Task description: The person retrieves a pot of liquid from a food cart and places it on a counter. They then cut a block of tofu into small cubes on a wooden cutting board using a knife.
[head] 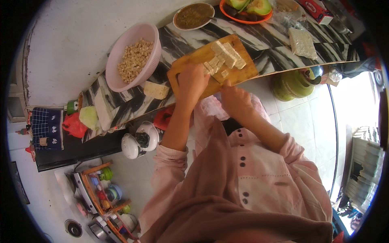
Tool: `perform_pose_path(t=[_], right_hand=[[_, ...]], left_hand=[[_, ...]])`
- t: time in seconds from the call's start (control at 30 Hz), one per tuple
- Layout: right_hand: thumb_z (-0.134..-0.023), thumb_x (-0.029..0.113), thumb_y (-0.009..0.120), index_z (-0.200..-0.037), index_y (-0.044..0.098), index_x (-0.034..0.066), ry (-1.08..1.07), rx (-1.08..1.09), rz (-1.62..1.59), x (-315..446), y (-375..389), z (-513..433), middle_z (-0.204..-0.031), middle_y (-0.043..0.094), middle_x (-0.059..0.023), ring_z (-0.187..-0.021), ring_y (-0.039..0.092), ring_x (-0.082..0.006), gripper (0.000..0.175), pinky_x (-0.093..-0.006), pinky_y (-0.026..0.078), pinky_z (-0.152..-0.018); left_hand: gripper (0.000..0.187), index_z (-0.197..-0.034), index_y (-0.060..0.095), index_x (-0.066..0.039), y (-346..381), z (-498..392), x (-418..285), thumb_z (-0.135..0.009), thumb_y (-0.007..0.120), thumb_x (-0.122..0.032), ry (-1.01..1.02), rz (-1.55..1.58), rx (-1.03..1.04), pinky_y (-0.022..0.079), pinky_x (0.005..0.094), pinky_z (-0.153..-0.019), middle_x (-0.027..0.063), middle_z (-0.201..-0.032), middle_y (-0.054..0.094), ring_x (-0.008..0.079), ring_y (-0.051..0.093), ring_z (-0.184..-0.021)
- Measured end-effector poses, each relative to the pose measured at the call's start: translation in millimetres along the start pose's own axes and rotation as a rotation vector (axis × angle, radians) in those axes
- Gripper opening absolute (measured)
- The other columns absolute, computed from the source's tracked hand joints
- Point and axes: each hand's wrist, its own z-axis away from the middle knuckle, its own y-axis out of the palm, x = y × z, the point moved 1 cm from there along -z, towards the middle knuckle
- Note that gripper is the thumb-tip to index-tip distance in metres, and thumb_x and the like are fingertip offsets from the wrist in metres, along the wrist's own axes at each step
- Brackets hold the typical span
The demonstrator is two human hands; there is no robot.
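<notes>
Pale strips and small cut pieces of what looks like tempeh [228, 56] lie on a wooden cutting board [246, 71], which rests at the counter's front edge. My left hand [193, 77] is over the board's left part, its curled fingers against the small pieces; its fingertips are hidden. At the board's near edge, my right hand [235, 97] is closed on a knife, whose thin dark blade [215, 80] shows partly between the hands. Left of the board, a pink plastic basket [156, 48] holds many small cubes. A pale block [156, 90] sits between basket and board.
On the marble-patterned counter [264, 35] stand a bowl of brown sauce [194, 15] and an orange plate [223, 10] with cut avocado-like fruit. A plastic-wrapped pale block [302, 43] lies at right. Below the counter are a green gas cylinder [290, 86] and a white appliance [130, 146].
</notes>
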Motion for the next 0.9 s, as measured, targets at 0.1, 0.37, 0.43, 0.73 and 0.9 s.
perform_pose_path(t=[0.1,0.37,0.43,0.73,0.9], right_hand=[[-0.099,0.027,0.051,-0.099,0.054,0.0003,-0.037,-0.032,0.031,-5.7,-5.5,-5.2,-0.076,0.069,-0.0173,-0.069,0.071,-0.0355,0.027,-0.0433,0.057,-0.058],[-0.098,0.022,0.052,-0.096,0.054,0.0003,-0.121,-0.063,-0.078,4.1,-37.0,10.7,-0.074,0.068,-0.0190,-0.069,0.071,-0.0359,0.022,-0.0451,0.056,-0.057],[-0.098,0.022,0.053,-0.095,0.053,0.0006,-0.062,-0.020,-0.082,6.0,-27.7,9.5,-0.073,0.068,-0.0187,-0.069,0.071,-0.0352,0.021,-0.0447,0.057,-0.058],[-0.098,0.027,0.052,-0.097,0.056,-0.0008,-0.153,-0.043,-0.009,-11.5,-3.3,-13.4,-0.074,0.068,-0.0187,-0.070,0.071,-0.0379,0.028,-0.0450,0.058,-0.061],[-0.098,0.025,0.052,-0.100,0.058,-0.0028,-0.110,-0.047,-0.059,-6.2,-33.4,-4.4,-0.075,0.068,-0.0190,-0.069,0.071,-0.0365,0.029,-0.0436,0.057,-0.058]], left_hand=[[0.030,-0.095,0.065,0.000,-4.8,0.9,3.5,-0.081,0.076,-0.025,-0.003,0.058,-0.028,0.052,0.0452,-0.080,0.0197,-0.094,0.068,0.0360,0.066,-0.092],[0.028,-0.090,0.066,0.000,-1.6,6.6,5.0,-0.082,0.076,-0.024,-0.036,0.008,0.033,0.052,0.0454,-0.081,0.0203,-0.092,0.068,0.0375,0.066,-0.091],[0.027,-0.089,0.066,0.000,2.4,7.8,6.5,-0.082,0.075,-0.024,-0.016,0.052,-0.004,0.052,0.0453,-0.080,0.0202,-0.092,0.068,0.0377,0.066,-0.090],[0.030,-0.091,0.067,0.000,1.6,8.0,13.1,-0.078,0.078,-0.025,0.006,0.184,-0.065,0.052,0.0450,-0.080,0.0193,-0.092,0.069,0.0371,0.067,-0.092],[0.029,-0.090,0.067,0.000,0.2,13.9,11.1,-0.077,0.078,-0.024,-0.097,0.043,0.066,0.053,0.0448,-0.082,0.0204,-0.094,0.069,0.0376,0.068,-0.092]])
